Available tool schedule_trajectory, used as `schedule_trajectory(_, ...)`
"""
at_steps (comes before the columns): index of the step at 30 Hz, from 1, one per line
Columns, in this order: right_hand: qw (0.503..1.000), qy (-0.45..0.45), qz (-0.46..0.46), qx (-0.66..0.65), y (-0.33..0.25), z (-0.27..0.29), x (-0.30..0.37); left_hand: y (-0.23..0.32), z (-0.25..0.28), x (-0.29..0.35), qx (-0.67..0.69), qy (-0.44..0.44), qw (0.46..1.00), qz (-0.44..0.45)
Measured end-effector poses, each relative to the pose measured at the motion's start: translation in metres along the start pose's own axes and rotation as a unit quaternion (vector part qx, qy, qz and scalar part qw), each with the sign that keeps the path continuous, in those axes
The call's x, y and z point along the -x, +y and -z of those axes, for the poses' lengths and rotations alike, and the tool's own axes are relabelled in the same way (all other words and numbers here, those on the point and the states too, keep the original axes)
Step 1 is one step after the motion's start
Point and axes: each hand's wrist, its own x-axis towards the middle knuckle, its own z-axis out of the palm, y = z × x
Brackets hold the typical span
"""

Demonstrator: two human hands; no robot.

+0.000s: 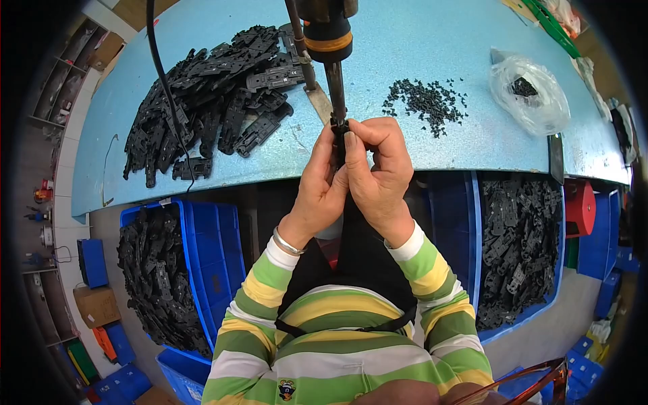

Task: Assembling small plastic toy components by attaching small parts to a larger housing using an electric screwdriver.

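Observation:
Both hands come together at the table's front edge, under the tip of a black power screwdriver (329, 46) with an orange ring, which hangs upright on a metal stand. My left hand (320, 192) pinches a narrow black plastic part (339, 145) from its left side. From the right, my right hand (379, 169) grips the same part near its top with thumb and forefinger. The screwdriver's shaft meets the part's upper end. Most of the part is hidden behind my fingers.
Flat black plastic parts (216, 88) are heaped on the blue table (270, 172) at left. Tiny black pieces (426, 104) lie scattered at right, beside a clear plastic bag (530, 94). A black cable (162, 74) crosses the heap. Blue crates (212, 250) of black parts flank my lap.

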Motion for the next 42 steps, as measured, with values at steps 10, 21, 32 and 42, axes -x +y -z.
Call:
schedule_trajectory(10,1.0,-0.003,-0.018,-0.014,0.002,-0.001,0.0,-0.001,0.0,0.0,-0.003,0.011,1.0,-0.005)
schedule_trajectory(21,0.999,0.0,-0.025,-0.022,0.003,-0.001,0.006,0.002,0.001,0.003,-0.012,0.004,1.0,-0.004)
schedule_trajectory(32,0.999,-0.001,-0.029,-0.033,0.003,0.001,0.005,0.005,-0.002,0.002,0.011,0.017,1.0,0.005)
schedule_trajectory(42,0.989,0.025,-0.134,-0.05,-0.011,0.01,0.024,-0.007,-0.02,0.022,-0.058,0.062,0.994,0.062)
